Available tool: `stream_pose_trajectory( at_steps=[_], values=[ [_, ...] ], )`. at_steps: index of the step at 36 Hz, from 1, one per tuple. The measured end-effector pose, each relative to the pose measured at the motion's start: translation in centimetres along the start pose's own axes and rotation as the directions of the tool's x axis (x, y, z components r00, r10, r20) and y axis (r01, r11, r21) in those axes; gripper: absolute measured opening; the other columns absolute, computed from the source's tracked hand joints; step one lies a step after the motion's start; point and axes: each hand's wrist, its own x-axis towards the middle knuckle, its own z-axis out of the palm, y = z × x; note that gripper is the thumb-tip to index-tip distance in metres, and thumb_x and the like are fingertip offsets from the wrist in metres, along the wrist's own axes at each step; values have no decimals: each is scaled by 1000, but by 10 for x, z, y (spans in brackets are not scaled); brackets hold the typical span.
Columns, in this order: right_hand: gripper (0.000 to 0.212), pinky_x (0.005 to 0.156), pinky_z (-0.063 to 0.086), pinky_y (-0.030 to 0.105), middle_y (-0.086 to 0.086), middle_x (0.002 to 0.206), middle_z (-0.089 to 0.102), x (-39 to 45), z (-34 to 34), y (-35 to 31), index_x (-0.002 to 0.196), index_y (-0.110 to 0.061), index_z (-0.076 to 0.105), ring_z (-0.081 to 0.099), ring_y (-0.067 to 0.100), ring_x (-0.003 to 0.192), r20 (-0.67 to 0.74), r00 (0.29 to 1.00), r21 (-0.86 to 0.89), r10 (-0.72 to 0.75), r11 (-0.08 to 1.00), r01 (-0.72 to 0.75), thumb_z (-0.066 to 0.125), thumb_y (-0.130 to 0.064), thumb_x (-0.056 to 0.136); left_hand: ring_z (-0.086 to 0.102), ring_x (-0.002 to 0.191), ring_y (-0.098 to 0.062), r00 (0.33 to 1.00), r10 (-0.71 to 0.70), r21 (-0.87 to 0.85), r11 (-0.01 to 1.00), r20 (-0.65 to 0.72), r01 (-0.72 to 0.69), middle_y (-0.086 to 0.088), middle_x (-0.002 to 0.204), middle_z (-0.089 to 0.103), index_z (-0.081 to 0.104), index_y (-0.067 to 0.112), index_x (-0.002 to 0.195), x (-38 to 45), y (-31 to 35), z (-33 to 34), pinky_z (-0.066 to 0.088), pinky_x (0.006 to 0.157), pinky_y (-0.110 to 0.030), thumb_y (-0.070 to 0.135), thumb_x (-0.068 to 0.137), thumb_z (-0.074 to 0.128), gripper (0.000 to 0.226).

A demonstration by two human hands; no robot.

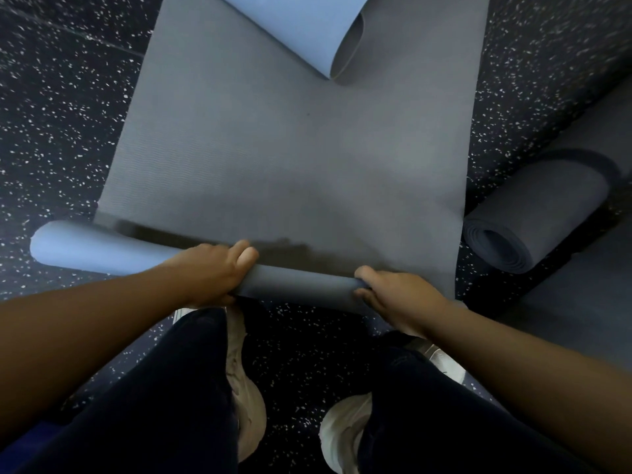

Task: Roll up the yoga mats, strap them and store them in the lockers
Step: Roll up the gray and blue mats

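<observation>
A grey yoga mat [290, 138] lies unrolled on the floor and stretches away from me. Its near end is wound into a thin roll [301, 285] with a light blue outer face. My left hand [208, 271] grips the roll near its middle, fingers curled over the top. My right hand [393, 295] grips the roll's right end. The far end of the mat [328, 32] curls up, showing its blue underside.
A fully rolled dark grey mat [533, 220] lies on the floor to the right, next to another flat mat [581, 302]. Black speckled flooring [61, 114] surrounds the mats. My legs and pale shoes [249, 405] stand just behind the roll.
</observation>
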Motion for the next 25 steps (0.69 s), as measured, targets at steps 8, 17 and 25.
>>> stream_pose_trajectory(
  at_steps=[8,17,25],
  values=[
    [38,57,38,32,13,123,45,-15,12,9,117,-29,31,57,33,69,-131,989,56,-64,996,72,56,-44,93,54,108,-19,993,93,-116,990,67,-85,1,124,45,32,20,121,8,-1,-14,41,81,-30,43,91,54,44],
    [81,67,54,37,12,108,56,-12,7,-1,118,-6,61,61,29,87,-41,999,-132,-12,991,7,89,-45,53,45,80,-10,995,38,-381,922,-94,-71,11,94,39,38,28,93,11,-13,-2,33,67,-27,97,58,16,80],
    [85,62,55,36,5,92,62,-10,14,-1,117,-6,63,61,25,76,-221,975,-151,22,987,-56,93,-37,43,53,91,-11,984,-121,-468,882,-130,47,12,92,51,64,26,98,16,-20,3,35,76,-26,104,40,-5,119]
  ],
)
